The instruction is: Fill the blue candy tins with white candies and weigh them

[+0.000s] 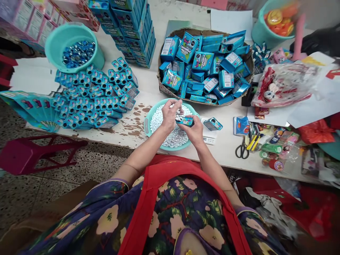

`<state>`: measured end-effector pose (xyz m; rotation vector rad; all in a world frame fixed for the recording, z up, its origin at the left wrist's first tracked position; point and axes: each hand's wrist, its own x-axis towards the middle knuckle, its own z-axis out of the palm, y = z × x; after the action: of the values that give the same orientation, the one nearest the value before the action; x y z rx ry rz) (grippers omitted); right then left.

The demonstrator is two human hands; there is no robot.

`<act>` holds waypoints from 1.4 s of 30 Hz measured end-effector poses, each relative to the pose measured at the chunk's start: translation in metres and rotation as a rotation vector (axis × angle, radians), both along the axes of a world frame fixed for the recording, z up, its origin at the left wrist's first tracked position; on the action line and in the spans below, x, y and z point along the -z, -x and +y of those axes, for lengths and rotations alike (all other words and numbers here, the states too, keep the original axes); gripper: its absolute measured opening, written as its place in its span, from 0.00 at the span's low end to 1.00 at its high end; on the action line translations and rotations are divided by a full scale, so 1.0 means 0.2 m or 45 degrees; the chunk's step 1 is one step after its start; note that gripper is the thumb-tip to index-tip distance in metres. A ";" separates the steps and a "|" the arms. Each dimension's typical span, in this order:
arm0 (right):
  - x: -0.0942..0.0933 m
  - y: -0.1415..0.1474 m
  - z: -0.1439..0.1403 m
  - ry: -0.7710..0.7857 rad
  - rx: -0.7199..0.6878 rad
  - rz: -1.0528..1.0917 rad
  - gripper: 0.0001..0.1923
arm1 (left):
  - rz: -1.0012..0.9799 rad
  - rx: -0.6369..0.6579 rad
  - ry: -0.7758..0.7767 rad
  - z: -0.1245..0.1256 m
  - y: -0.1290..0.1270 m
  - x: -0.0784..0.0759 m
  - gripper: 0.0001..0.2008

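Above a teal basin heaped with small white candies, both of my hands work close together. My right hand grips a small blue candy box, tilted with its open end toward the left. Against that end, my left hand has its fingers curled around a few white candies. Another blue box lies on a white scale just right of the basin.
A cardboard tray piled with blue boxes stands behind the basin. On the left are rows of open boxes, a teal bucket of shiny blue caps and stacked cartons. Scissors and cutters lie right.
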<state>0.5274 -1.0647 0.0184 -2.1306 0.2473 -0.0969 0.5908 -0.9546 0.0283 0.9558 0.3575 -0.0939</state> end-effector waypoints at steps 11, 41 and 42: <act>-0.03 0.00 0.00 -0.013 0.024 0.006 0.17 | 0.015 0.041 -0.088 -0.02 -0.01 -0.04 0.18; -0.04 0.00 -0.09 -0.238 0.026 -0.048 0.20 | -0.022 -0.069 -0.259 0.05 -0.13 0.09 0.10; -0.05 0.03 -0.12 -0.284 0.037 -0.067 0.21 | -0.076 -0.015 -0.422 0.06 -0.15 0.17 0.10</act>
<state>0.5218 -1.0896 0.0278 -1.9010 0.2465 -0.1364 0.6217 -0.9425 -0.0047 1.2816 0.3287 0.0055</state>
